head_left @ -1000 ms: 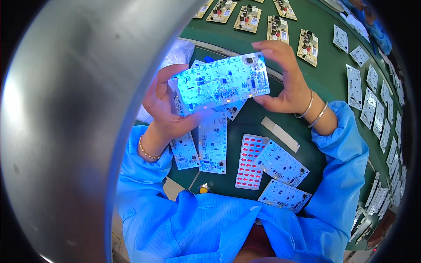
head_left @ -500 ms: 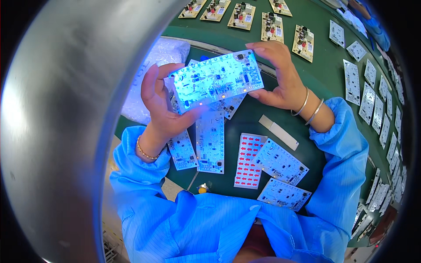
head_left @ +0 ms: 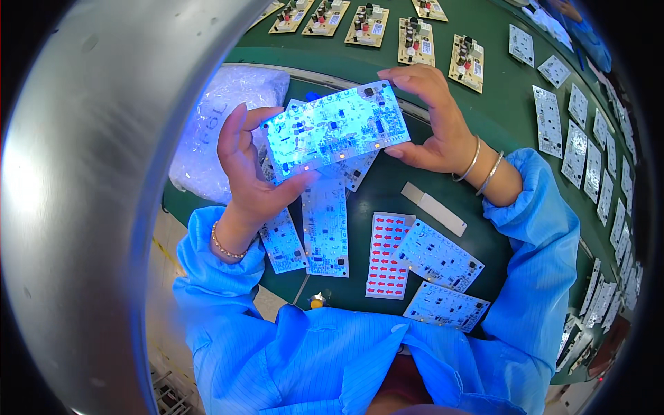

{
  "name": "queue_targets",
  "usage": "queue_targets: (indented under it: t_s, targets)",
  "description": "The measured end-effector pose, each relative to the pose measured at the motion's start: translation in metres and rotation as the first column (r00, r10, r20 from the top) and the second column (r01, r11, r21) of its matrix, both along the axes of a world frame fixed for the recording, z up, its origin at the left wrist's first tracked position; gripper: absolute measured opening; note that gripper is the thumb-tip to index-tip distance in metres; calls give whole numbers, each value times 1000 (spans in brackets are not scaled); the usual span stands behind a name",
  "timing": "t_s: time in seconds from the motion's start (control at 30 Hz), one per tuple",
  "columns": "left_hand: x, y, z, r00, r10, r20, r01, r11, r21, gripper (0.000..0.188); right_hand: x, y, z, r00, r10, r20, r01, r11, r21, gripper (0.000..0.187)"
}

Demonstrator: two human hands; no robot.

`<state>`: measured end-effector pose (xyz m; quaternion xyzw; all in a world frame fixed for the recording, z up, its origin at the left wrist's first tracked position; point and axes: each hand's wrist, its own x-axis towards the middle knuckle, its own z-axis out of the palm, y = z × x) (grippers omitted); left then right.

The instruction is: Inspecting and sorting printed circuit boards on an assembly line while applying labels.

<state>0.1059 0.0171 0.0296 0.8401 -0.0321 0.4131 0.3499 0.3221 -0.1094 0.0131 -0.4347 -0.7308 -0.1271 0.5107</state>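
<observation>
A white circuit board (head_left: 337,129), lit blue, is held up between my two hands, its component side facing me and its right end tilted up. My left hand (head_left: 252,166) grips its left end, thumb at the lower edge and fingers at the upper left corner. My right hand (head_left: 432,117) pinches the right end, fingertips at the top corner and thumb at the lower corner. Beneath it more white circuit boards (head_left: 326,232) lie overlapping on the green mat. To their right are a sheet of red arrow stickers (head_left: 389,257) and two further boards (head_left: 443,257).
A small white strip-like tool (head_left: 434,209) lies near my right wrist. A plastic-wrapped bundle (head_left: 225,124) sits at left, beside a large metal lamp hood (head_left: 83,207). Tan boards with tall components (head_left: 416,41) stand beyond, and rows of white boards (head_left: 575,153) line the right. A yellow knob (head_left: 317,301) is near my jacket.
The whole scene has shifted slightly left in view. Both hands still hold the circuit board in nearly the same pose.
</observation>
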Motion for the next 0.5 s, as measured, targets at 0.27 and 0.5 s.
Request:
queue_targets:
  t_s: [0.27,0.5]
  targets:
    - [-9,10,-28,999,-22,41,23,1000,-19,86,-13,11,-17,998,59,-22,-59,998,-22,66]
    - [-9,12,-33,999,10,33,-8,999,-35,84,-13,11,-20,999,37,-35,-39,999,-37,67]
